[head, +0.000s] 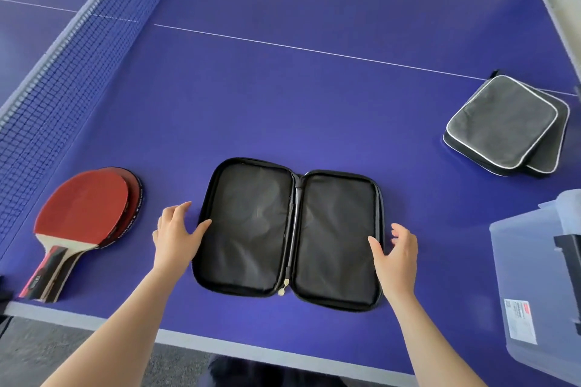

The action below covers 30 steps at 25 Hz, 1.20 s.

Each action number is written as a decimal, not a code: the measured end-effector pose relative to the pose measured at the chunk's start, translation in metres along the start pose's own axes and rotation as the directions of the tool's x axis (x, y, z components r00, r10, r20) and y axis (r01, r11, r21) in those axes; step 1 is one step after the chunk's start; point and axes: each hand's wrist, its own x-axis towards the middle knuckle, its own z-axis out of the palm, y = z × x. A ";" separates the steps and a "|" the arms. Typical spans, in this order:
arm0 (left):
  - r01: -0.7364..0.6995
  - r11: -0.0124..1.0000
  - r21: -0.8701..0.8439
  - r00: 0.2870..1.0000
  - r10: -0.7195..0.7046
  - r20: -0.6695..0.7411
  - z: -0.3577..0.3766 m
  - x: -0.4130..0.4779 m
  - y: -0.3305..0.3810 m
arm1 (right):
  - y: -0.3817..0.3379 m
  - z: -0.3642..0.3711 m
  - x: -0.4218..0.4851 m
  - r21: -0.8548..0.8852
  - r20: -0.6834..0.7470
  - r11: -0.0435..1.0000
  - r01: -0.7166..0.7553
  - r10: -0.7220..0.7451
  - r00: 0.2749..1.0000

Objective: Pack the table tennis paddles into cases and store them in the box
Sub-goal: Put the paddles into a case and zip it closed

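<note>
At six o'clock, case [289,232] lies unzipped flat, my left hand [177,229] and right hand [399,248] relaxed and empty, flanking its edges, probably steadying it for paddles [85,220] at nine.

Forearms [125,317] extended forward; left grip [176,231], right grip [397,256] loosely spread, relaxed.

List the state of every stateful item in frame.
open case: unzipped, spread flat, empty.
paddles: two stacked, uncased, left of it.
spare cases: two stacked, closed.
box: partly out of frame, lid unclear.
left hand: open, at case's left edge.
right hand: open, at case's right edge.
</note>
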 end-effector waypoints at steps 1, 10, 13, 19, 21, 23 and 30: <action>-0.003 1.000 -0.004 1.000 0.003 0.001 -0.004 -0.002 -0.004 | -0.005 0.000 -0.001 -0.003 -0.001 1.000 0.018 -0.018 1.000; -0.055 0.996 -0.074 0.987 0.043 -0.154 -0.072 0.000 -0.052 | -0.097 0.049 -0.038 0.056 0.081 0.980 0.189 -0.193 0.978; -0.024 0.993 -0.115 0.975 -0.001 -0.220 -0.108 0.015 -0.081 | -0.143 0.087 -0.065 0.094 0.125 0.972 0.217 -0.228 0.966; 0.095 0.983 -0.159 0.977 -0.123 -0.176 -0.162 0.062 -0.149 | -0.237 0.180 -0.138 0.208 0.275 0.957 0.201 -0.254 0.927; 0.145 0.959 -0.244 0.981 -0.172 -0.092 -0.169 0.077 -0.169 | -0.262 0.210 -0.163 0.243 0.339 0.961 0.131 -0.211 0.917; 0.168 0.917 -0.363 0.981 -0.191 -0.028 -0.172 0.089 -0.180 | -0.284 0.238 -0.184 0.257 0.415 0.965 0.046 -0.153 0.897; 0.205 0.849 -0.488 0.979 -0.177 0.103 -0.166 0.111 -0.188 | -0.312 0.294 -0.204 0.187 0.473 0.977 -0.098 -0.002 0.881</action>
